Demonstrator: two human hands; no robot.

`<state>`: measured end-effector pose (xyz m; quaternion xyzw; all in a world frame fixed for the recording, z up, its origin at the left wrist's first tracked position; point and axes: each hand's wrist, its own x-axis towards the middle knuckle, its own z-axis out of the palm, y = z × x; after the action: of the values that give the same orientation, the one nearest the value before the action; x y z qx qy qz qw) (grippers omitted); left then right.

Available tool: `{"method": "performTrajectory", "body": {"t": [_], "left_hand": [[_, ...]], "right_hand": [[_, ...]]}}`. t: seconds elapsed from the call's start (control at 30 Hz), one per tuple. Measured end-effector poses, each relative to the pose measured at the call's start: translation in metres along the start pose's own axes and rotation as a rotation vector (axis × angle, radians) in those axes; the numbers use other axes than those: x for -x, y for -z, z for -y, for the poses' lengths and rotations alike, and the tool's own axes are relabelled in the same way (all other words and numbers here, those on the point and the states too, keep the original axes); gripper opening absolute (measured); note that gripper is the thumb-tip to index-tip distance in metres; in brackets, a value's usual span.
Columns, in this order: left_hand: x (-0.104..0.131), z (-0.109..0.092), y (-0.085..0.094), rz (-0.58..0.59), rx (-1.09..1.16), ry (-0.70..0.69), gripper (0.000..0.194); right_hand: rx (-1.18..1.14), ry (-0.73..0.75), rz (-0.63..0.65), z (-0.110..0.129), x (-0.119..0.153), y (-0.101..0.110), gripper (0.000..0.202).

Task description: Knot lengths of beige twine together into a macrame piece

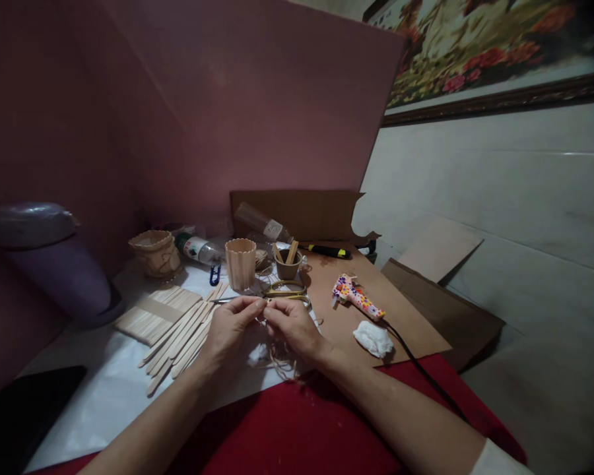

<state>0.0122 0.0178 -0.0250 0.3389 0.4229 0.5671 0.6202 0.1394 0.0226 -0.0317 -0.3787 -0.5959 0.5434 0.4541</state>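
My left hand (233, 324) and my right hand (293, 324) meet fingertip to fingertip above the table, both closed in a pinch. Whatever sits between the fingers is too small to make out; a tiny pale bit shows there. Below my right hand loose strands of twine (281, 367) lie in a tangle, and a white tuft (258, 354) is close by. Gold-handled scissors (284, 288) lie just beyond the fingers, blades pointing left. Left of my left hand several wooden craft sticks (178, 340) are spread out. A scalloped cup made of sticks (240, 264) stands behind the scissors.
A banded stick bundle (158, 312), a twine-wrapped pot (155, 254) and a plastic bottle (198, 248) occupy the left. On the cardboard (321, 310) lie a patterned glue gun (357, 295), its cord trailing right, a white wad (373, 338) and a utility knife (328, 251). A small cup (288, 267) holds sticks.
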Motion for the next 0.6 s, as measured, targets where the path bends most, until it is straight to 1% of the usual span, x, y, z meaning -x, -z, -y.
{"method": "performTrajectory", "body": {"t": [0.17, 0.4, 0.6], "left_hand": [[0.001, 0.002, -0.001, 0.012, 0.06, 0.047, 0.028], [-0.002, 0.002, 0.001, 0.047, 0.115, 0.041, 0.024], [-0.002, 0.002, 0.003, 0.042, 0.113, 0.051, 0.022]], "right_hand": [[0.0, 0.015, -0.007, 0.002, 0.002, -0.002, 0.024], [-0.029, 0.014, -0.007, -0.006, 0.0, -0.005, 0.027], [-0.034, 0.022, -0.025, -0.007, 0.0, -0.007, 0.025]]}}
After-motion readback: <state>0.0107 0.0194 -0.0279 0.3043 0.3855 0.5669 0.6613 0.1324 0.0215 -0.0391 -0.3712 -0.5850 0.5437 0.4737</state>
